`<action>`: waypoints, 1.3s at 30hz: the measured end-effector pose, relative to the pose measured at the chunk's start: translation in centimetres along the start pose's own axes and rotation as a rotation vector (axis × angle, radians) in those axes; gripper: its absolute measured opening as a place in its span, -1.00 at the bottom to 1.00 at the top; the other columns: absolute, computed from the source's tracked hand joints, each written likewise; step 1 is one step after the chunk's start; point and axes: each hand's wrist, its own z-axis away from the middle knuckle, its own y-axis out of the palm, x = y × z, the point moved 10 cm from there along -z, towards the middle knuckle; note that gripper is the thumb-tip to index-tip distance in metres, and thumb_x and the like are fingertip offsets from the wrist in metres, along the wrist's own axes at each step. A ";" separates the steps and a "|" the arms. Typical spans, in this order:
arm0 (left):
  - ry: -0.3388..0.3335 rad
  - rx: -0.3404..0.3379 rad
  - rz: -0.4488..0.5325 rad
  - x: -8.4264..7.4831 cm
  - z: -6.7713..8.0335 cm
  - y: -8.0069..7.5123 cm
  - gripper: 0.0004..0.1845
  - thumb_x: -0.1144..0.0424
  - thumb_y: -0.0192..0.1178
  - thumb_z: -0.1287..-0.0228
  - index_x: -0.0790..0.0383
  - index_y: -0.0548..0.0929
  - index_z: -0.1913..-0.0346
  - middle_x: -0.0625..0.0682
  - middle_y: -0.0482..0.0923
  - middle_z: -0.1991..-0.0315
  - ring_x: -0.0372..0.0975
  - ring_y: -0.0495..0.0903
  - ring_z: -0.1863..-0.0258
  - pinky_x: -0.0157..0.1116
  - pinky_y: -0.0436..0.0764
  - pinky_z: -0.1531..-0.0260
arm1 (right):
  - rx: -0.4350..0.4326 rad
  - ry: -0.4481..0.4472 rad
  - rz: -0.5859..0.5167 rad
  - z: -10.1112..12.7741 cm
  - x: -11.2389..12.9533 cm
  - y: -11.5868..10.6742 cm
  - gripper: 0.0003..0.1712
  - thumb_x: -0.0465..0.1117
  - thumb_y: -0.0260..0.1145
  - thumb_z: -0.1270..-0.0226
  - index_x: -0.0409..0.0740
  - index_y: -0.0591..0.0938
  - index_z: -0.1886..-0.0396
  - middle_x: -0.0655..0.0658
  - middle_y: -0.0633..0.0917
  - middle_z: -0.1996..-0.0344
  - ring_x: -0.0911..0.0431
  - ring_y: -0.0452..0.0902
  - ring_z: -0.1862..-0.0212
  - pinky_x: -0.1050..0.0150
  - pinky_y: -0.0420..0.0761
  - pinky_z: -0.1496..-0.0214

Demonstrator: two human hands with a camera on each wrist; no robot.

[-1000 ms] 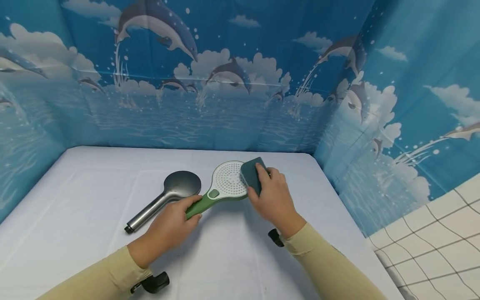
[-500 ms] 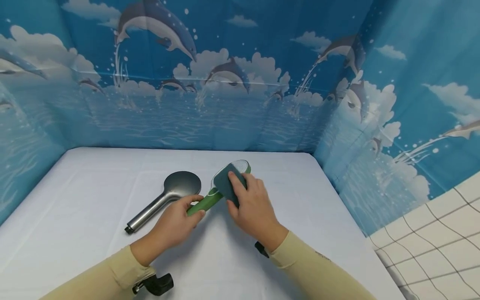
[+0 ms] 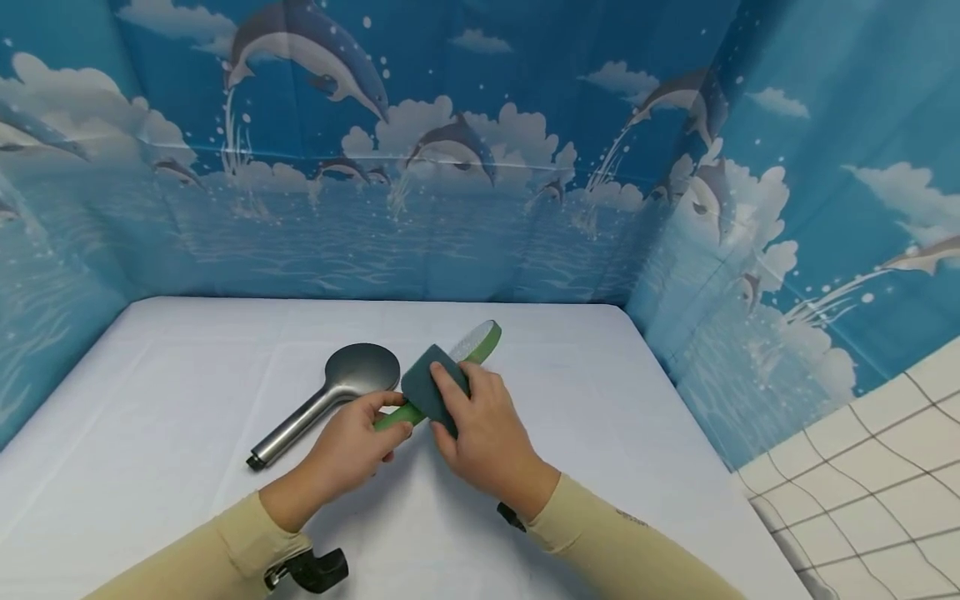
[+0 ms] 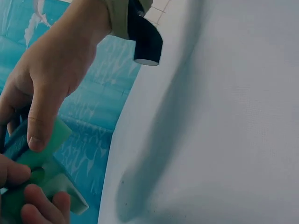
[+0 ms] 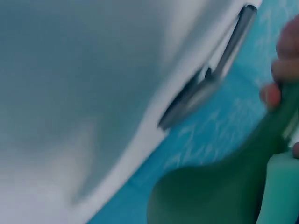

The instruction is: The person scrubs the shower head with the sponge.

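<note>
My left hand (image 3: 348, 446) grips the handle of a green shower head (image 3: 491, 340) in the head view, thumb in front. The shower head is tilted, its pale nozzle face mostly covered. A dark teal sponge (image 3: 422, 377) lies over the lower face and top of the handle, held by my right hand (image 3: 491, 425) with fingers spread on it. In the left wrist view the sponge's lighter green layer (image 4: 60, 135) shows beneath the right thumb. From the right wrist, the smooth green back of the shower head (image 5: 210, 196) fills the lower part, the sponge (image 5: 280, 191) against it.
A grey metallic shower head (image 3: 363, 368) lies on the white-covered table (image 3: 615, 392), just left of the hands. Blue dolphin-print curtains (image 3: 450, 242) border the back and sides. White tiles with dark lines (image 3: 862, 467) show at the lower right.
My right hand has slid the sponge left and down, from the nozzle face's right edge to the handle end. The shower head has turned more edge-on; my left hand keeps its grip.
</note>
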 end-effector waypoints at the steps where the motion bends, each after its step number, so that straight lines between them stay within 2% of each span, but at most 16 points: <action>1: -0.006 0.001 -0.001 0.1 0.0 -0.1 -0.47 0.15 0.35 -0.40 0.11 0.58 -0.39 0.17 0.72 0.29 -0.09 0.57 0.55 -0.25 0.50 0.62 | -0.004 0.012 -0.001 -0.2 -0.5 -0.2 -0.18 -0.06 0.45 -0.40 -0.15 0.40 -0.58 -0.42 0.52 -0.27 -0.22 0.52 -0.10 -0.10 0.59 -0.12; 3: -0.022 0.005 0.002 0.4 -0.1 -0.2 -0.44 0.14 0.44 -0.32 0.05 0.60 -0.36 0.15 0.71 0.29 -0.08 0.59 0.51 -0.24 0.53 0.60 | -0.013 0.091 -0.033 -0.7 -2.5 -0.9 -0.19 -0.07 0.42 -0.44 -0.13 0.37 -0.60 -0.42 0.50 -0.29 -0.24 0.49 -0.11 -0.12 0.56 -0.11; 7: -0.042 0.030 0.013 1.0 0.0 -0.3 -0.37 0.18 0.53 -0.22 0.05 0.60 -0.36 0.11 0.68 0.22 -0.13 0.57 0.46 -0.25 0.54 0.56 | 0.015 0.346 -0.162 -1.2 -7.9 -1.6 -0.20 -0.05 0.26 -0.56 -0.10 0.24 -0.68 -0.43 0.42 -0.36 -0.29 0.39 -0.22 -0.21 0.50 -0.16; 10: -0.037 0.055 0.030 1.0 0.1 -0.1 -0.39 0.23 0.49 -0.25 0.09 0.59 -0.37 0.12 0.67 0.19 -0.16 0.58 0.44 -0.28 0.52 0.56 | 0.046 0.451 -0.226 -1.0 -9.4 -1.4 -0.18 -0.02 0.18 -0.60 -0.11 0.15 -0.71 -0.44 0.37 -0.40 -0.32 0.32 -0.30 -0.25 0.47 -0.23; 12: -0.022 0.065 0.033 0.9 0.2 0.1 -0.43 0.24 0.46 -0.28 0.12 0.60 -0.36 0.14 0.68 0.22 -0.17 0.60 0.44 -0.30 0.50 0.55 | 0.036 0.437 -0.232 -0.8 -8.7 -1.3 -0.18 -0.03 0.19 -0.60 -0.13 0.15 -0.71 -0.47 0.36 -0.40 -0.34 0.33 -0.29 -0.25 0.49 -0.22; 17: 0.019 0.044 -0.009 0.6 0.2 0.2 -0.52 0.21 0.44 -0.32 0.15 0.65 -0.27 0.10 0.69 0.37 -0.17 0.59 0.43 -0.30 0.46 0.52 | -0.078 0.217 -0.111 -0.8 -4.6 -1.4 -0.20 -0.11 0.34 -0.49 -0.23 0.32 -0.62 -0.51 0.44 -0.31 -0.33 0.42 -0.15 -0.19 0.55 -0.12; 19: 0.035 0.034 -0.025 0.6 0.2 0.1 -0.54 0.20 0.44 -0.32 0.17 0.66 -0.26 0.06 0.68 0.39 -0.17 0.57 0.42 -0.29 0.45 0.52 | -0.094 0.140 -0.058 -0.8 -3.4 -1.3 -0.21 -0.12 0.36 -0.46 -0.23 0.36 -0.60 -0.49 0.46 -0.29 -0.31 0.45 -0.11 -0.18 0.56 -0.09; 21: 0.044 0.035 -0.029 0.7 0.2 0.0 -0.55 0.19 0.44 -0.33 0.16 0.67 -0.25 0.05 0.69 0.38 -0.18 0.56 0.42 -0.29 0.47 0.52 | -0.081 0.116 -0.050 -0.9 -3.4 -1.3 -0.22 -0.12 0.35 -0.47 -0.20 0.36 -0.60 -0.48 0.47 -0.30 -0.30 0.46 -0.10 -0.18 0.56 -0.08; 23: 0.049 0.047 -0.013 0.7 0.3 0.0 -0.55 0.20 0.43 -0.35 0.18 0.67 -0.26 0.06 0.70 0.33 -0.18 0.59 0.41 -0.29 0.51 0.53 | -0.062 0.161 -0.088 -1.3 -4.6 -1.5 -0.22 -0.09 0.32 -0.50 -0.18 0.33 -0.62 -0.48 0.46 -0.33 -0.32 0.45 -0.13 -0.21 0.54 -0.11; 28: 0.085 0.119 0.031 0.3 0.7 0.4 -0.54 0.22 0.39 -0.39 0.24 0.66 -0.29 0.15 0.74 0.20 -0.16 0.67 0.39 -0.27 0.61 0.48 | 0.037 0.429 -0.251 -1.4 -9.9 -1.2 -0.18 -0.04 0.19 -0.61 -0.16 0.14 -0.70 -0.49 0.37 -0.40 -0.36 0.35 -0.31 -0.27 0.45 -0.25; 30: 0.123 0.138 0.014 -0.1 0.8 0.6 -0.55 0.20 0.37 -0.41 0.26 0.65 -0.29 0.16 0.75 0.19 -0.16 0.67 0.35 -0.28 0.61 0.43 | 0.065 0.471 -0.289 -1.1 -10.2 -1.1 -0.17 -0.02 0.16 -0.63 -0.15 0.10 -0.72 -0.48 0.37 -0.40 -0.34 0.36 -0.33 -0.26 0.47 -0.26; 32: 0.167 0.147 -0.028 -0.6 0.9 0.8 -0.59 0.18 0.34 -0.46 0.26 0.66 -0.27 0.14 0.74 0.20 -0.18 0.65 0.31 -0.30 0.59 0.38 | 0.061 0.436 -0.302 -1.0 -8.9 -1.0 -0.17 -0.01 0.20 -0.61 -0.14 0.12 -0.71 -0.47 0.40 -0.38 -0.32 0.39 -0.31 -0.22 0.52 -0.23; 33: 0.190 0.148 -0.055 -0.9 0.9 0.9 -0.61 0.17 0.31 -0.48 0.25 0.65 -0.26 0.12 0.72 0.21 -0.18 0.63 0.30 -0.30 0.57 0.36 | 0.042 0.388 -0.287 -1.0 -7.7 -1.0 -0.17 -0.03 0.23 -0.59 -0.14 0.17 -0.70 -0.47 0.41 -0.37 -0.31 0.41 -0.27 -0.20 0.53 -0.20; 37: 0.223 0.148 -0.132 -1.6 0.9 1.3 -0.66 0.17 0.21 -0.57 0.22 0.61 -0.27 0.09 0.66 0.23 -0.19 0.58 0.31 -0.30 0.56 0.32 | -0.029 0.117 -0.130 -1.2 -2.5 -1.2 -0.20 -0.07 0.35 -0.49 -0.15 0.34 -0.62 -0.44 0.49 -0.29 -0.26 0.48 -0.14 -0.14 0.56 -0.11; 39: 0.225 0.133 -0.155 -1.5 0.9 1.2 -0.66 0.18 0.19 -0.58 0.19 0.59 -0.28 0.04 0.64 0.23 -0.19 0.57 0.31 -0.29 0.57 0.31 | -0.041 0.033 -0.075 -1.3 -1.4 -1.1 -0.21 -0.07 0.38 -0.46 -0.14 0.38 -0.61 -0.43 0.51 -0.29 -0.25 0.49 -0.11 -0.14 0.55 -0.10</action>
